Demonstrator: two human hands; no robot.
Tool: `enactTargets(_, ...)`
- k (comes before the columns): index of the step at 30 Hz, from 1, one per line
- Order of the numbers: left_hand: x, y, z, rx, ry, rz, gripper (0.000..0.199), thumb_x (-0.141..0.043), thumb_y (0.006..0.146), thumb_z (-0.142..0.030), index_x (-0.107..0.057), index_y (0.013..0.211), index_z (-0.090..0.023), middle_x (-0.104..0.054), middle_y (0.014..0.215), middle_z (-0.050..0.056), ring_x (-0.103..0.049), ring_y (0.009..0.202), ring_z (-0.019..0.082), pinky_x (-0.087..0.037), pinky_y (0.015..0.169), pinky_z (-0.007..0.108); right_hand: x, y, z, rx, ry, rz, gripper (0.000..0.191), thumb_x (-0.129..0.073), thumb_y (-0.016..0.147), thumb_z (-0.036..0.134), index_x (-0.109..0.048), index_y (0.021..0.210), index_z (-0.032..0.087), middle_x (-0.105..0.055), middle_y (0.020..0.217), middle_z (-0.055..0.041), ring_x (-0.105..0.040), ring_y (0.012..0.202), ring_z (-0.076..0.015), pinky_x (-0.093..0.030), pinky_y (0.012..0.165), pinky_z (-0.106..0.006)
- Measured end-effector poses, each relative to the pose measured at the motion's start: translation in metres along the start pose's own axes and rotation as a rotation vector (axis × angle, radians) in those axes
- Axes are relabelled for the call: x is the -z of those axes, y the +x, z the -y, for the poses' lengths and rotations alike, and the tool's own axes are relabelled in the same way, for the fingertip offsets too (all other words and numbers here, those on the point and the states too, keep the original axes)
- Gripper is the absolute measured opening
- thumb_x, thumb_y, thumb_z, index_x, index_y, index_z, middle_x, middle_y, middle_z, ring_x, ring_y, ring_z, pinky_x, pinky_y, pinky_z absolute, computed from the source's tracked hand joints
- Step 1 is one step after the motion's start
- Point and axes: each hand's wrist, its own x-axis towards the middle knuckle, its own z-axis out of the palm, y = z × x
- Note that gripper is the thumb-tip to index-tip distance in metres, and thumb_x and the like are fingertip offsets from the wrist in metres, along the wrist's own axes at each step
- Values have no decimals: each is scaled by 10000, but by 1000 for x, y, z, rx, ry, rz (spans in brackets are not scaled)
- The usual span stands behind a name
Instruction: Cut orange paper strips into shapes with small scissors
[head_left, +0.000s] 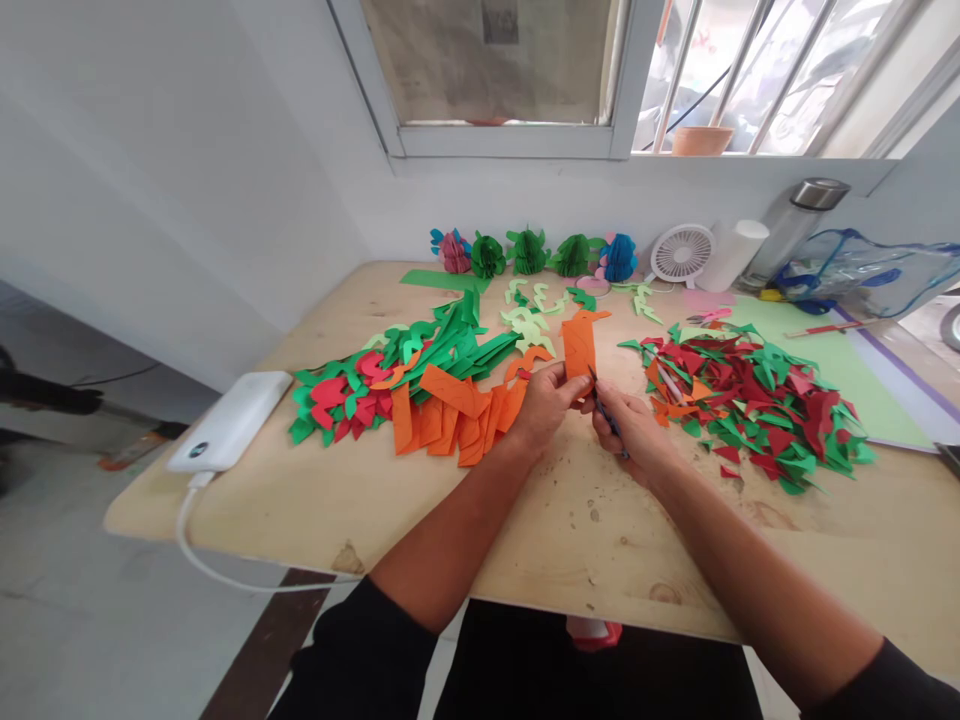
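An orange paper strip with a drawn outline stands up between my hands. My left hand pinches its lower end. My right hand is closed on dark scissors, whose blades meet the strip's lower right edge. Left of my left hand lie folded orange strips, green folded strips and red cut shapes. Pale green cut shapes lie behind the hands. A heap of red and green paper scraps spreads to the right of my right hand.
A white power bank with a cable lies at the table's left edge. Along the wall stand several green, pink and blue paper figures, a small white fan, a glass bottle and a clear pouch.
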Motion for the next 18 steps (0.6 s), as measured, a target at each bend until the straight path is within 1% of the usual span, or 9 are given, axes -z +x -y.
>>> enactTargets(5,-1,-3,-3,-3,0,15,159,-626,688,-286,-563,662,-143,-539,581,-6,-470,523,83,-421,577,250,0,0,0,-1,11,3,501,-706,640,647,-594,674,160,-374,437,80,-233,376,-37,-117,350,-185)
enactTargets(11,-2,-3,-2,0,3,-17,156,-632,696,-286,-589,690,-136,-563,612,4,-477,529,80,-416,577,243,0,0,1,-24,16,-20,503,-710,636,646,-598,663,157,-396,447,69,-253,382,-36,-104,353,-181)
enactTargets(14,-2,-2,-1,-12,-7,-37,149,-637,700,-273,-577,668,-141,-552,586,-4,-474,520,79,-421,581,244,-1,-1,3,-29,22,-3,498,-719,623,643,-593,664,163,-390,442,74,-241,378,-35,-95,355,-184)
enactTargets(18,-2,-2,-1,-11,-9,-23,146,-632,691,-276,-572,659,-148,-538,562,-16,-468,511,78,-424,580,245,-1,-2,3,-22,11,-1,496,-717,629,642,-589,661,164,-383,442,75,-239,379,-36,-103,351,-184)
